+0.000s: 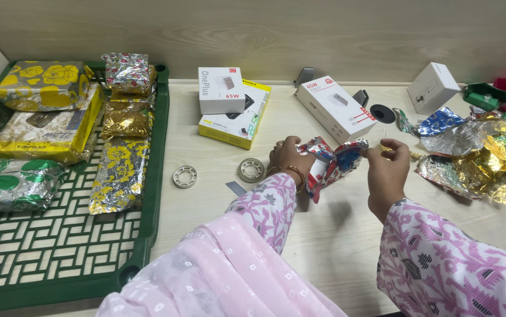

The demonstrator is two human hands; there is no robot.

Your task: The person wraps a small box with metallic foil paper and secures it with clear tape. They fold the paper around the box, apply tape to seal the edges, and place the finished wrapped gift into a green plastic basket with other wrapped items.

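At the middle of the worktop [323, 246] we hold a small box half wrapped in red-and-blue foil [330, 164], our left hand [288, 159] clasped on its near end and our right hand [387, 170] pinching the foil at its far edge. Just left lie two tape rolls [252, 169]. Behind stand white boxes [336, 108] and a yellow box [242, 123]. Crumpled foil sheets [476, 158] lie to the right, and wrapped parcels [118, 173] fill a green tray [153, 194] at left.

glossy crinkled red-blue foil wrap [334, 164] is seen on a small box; matt pale wood-grain tabletop [335, 235]; green plastic lattice crate [59, 240].
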